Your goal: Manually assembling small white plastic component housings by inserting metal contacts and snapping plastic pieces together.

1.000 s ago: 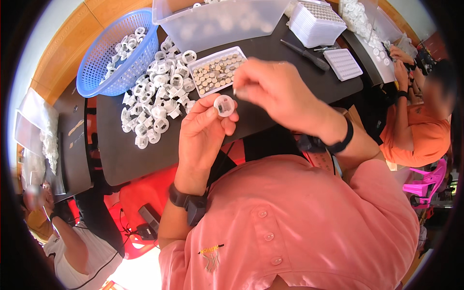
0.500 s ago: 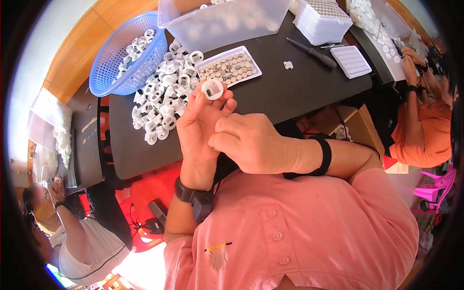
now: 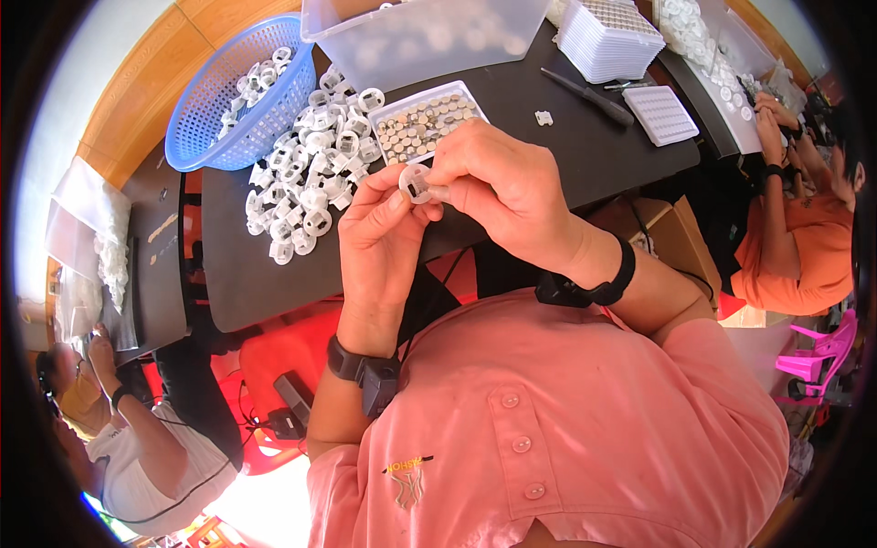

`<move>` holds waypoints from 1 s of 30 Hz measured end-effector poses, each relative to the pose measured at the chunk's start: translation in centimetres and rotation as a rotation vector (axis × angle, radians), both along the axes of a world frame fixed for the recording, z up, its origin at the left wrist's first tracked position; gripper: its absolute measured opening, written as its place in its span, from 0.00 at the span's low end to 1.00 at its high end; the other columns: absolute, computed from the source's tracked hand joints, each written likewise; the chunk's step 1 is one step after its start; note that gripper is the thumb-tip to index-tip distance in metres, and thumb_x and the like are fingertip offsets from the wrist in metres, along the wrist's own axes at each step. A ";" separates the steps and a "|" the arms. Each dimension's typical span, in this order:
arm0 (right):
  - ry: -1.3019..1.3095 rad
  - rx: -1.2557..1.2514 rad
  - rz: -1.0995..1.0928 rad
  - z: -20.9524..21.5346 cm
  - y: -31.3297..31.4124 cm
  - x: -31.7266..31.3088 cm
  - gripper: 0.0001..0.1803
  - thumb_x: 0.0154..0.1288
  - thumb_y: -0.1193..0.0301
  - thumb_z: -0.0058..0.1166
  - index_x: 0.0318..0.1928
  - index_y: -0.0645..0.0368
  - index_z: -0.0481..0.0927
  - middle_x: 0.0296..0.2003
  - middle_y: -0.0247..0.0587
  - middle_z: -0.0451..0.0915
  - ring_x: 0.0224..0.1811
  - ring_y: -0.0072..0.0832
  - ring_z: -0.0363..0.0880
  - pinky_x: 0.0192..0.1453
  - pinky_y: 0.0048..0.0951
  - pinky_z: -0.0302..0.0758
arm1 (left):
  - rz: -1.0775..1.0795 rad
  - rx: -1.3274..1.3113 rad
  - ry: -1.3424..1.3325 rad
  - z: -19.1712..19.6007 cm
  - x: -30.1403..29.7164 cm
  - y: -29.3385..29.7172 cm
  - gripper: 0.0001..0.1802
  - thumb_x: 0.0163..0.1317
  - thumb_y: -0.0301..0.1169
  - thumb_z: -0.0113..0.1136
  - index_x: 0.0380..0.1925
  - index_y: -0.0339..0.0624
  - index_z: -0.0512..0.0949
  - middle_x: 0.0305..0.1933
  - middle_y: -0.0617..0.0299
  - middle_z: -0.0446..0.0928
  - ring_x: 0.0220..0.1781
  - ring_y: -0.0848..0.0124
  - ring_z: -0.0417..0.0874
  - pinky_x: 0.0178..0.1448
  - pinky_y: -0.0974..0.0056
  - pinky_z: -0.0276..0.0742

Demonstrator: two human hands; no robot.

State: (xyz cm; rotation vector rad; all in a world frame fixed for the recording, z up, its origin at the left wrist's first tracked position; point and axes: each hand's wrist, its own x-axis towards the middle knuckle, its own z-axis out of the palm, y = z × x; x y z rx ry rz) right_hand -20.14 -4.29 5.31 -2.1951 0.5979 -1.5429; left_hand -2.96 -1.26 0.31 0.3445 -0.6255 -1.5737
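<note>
My left hand point(image 3: 384, 239) pinches a small round white plastic part point(image 3: 415, 181) between thumb and fingers, held up over the near edge of the black table point(image 3: 247, 283). My right hand point(image 3: 498, 187) is closed around the same part from the right, its fingertips pressing something small and grey against it. Just beyond my hands lies a shallow white tray point(image 3: 424, 121) of small round metal discs. A heap of the same white plastic parts point(image 3: 306, 187) lies on the table to the left of the tray.
A blue mesh basket point(image 3: 239, 91) with more white parts stands at the back left, a clear plastic bin point(image 3: 429, 36) behind the tray. A stack of white trays point(image 3: 610, 38), a dark tool point(image 3: 585, 96) and a gridded tray point(image 3: 660, 114) lie right. Other people sit at right and lower left.
My right hand has risen from below my left hand to meet the white part. Both hands now hold it together, slightly lower and nearer to me.
</note>
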 end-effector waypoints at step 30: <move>0.148 0.008 -0.160 -3.0 1.3 -0.2 0.11 0.59 0.83 0.63 0.42 0.62 0.85 0.32 0.38 0.78 0.33 0.26 0.81 0.35 0.27 0.77 | 0.067 0.019 -0.106 -0.6 0.0 0.0 0.13 0.66 0.24 0.61 0.50 0.29 0.79 0.47 0.48 0.83 0.42 0.62 0.83 0.45 0.59 0.80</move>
